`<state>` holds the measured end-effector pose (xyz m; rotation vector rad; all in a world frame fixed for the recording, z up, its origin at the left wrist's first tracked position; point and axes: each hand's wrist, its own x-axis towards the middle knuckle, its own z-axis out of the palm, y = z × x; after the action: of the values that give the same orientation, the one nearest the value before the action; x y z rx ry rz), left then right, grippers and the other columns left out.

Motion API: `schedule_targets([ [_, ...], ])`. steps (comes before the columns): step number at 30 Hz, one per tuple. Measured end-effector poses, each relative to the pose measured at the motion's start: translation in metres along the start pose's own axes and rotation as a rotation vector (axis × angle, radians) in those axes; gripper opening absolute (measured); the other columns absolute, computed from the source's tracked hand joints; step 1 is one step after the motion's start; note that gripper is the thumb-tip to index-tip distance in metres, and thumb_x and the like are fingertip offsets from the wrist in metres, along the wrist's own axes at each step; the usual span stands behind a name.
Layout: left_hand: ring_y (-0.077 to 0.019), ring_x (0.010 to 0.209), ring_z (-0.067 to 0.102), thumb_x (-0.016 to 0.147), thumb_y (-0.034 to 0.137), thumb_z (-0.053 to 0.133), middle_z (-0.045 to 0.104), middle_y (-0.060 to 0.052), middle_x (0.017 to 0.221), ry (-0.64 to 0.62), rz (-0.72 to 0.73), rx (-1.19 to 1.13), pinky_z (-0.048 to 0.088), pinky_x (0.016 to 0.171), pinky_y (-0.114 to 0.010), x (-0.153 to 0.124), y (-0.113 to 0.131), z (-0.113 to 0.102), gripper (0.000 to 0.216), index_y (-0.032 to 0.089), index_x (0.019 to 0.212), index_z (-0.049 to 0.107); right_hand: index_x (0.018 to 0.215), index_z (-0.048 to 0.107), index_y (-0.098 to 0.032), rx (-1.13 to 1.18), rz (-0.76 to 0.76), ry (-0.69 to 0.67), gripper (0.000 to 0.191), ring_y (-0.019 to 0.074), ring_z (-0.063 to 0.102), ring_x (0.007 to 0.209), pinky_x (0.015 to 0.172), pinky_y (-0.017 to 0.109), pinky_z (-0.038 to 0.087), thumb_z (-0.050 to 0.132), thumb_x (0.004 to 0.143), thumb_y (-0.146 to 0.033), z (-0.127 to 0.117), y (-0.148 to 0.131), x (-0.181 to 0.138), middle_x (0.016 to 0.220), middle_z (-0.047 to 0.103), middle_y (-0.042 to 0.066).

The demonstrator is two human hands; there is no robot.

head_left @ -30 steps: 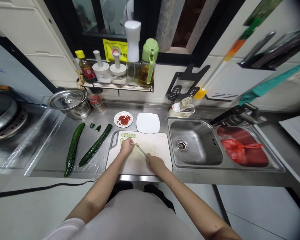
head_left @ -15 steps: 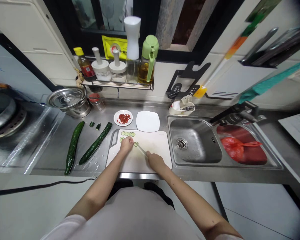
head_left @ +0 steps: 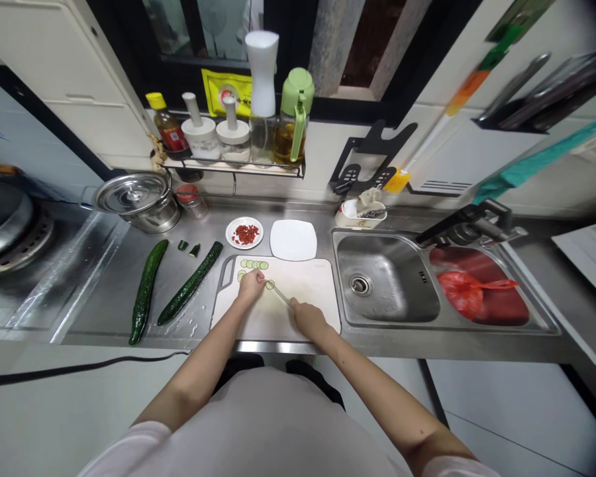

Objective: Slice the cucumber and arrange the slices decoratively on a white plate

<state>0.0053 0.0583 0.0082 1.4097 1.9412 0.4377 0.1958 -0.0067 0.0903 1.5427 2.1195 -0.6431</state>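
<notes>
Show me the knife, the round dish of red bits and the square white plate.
Thin-bladed knife (head_left: 279, 295): head view, middle of blade.
Round white dish of red pieces (head_left: 229, 234): head view, left rim.
Square white plate (head_left: 293, 240): head view, bare centre.

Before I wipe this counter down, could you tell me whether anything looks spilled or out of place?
Only small things: two cut cucumber ends lie loose on the steel counter between the whole cucumbers, off the cutting board, and water drops sit by the board's left edge. Nothing looks damaged.
</notes>
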Motion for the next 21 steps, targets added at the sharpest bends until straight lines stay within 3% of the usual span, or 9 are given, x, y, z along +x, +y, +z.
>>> schedule_targets([
  [21,-0.0151,0.074,0.06,0.074,0.016,0.063,0.068,-0.002,0.077,0.003,0.007,0.017,0.041,0.068,-0.023,-0.002,0.002,-0.002,0.009,0.018,0.083,0.064,0.122,0.045,-0.016,-0.011,0.025,-0.053,0.036,0.0242,0.066,0.096,0.072,0.03,0.045,0.035,0.089,-0.005,0.009,0.012,-0.018,0.099,0.069,0.014],
])
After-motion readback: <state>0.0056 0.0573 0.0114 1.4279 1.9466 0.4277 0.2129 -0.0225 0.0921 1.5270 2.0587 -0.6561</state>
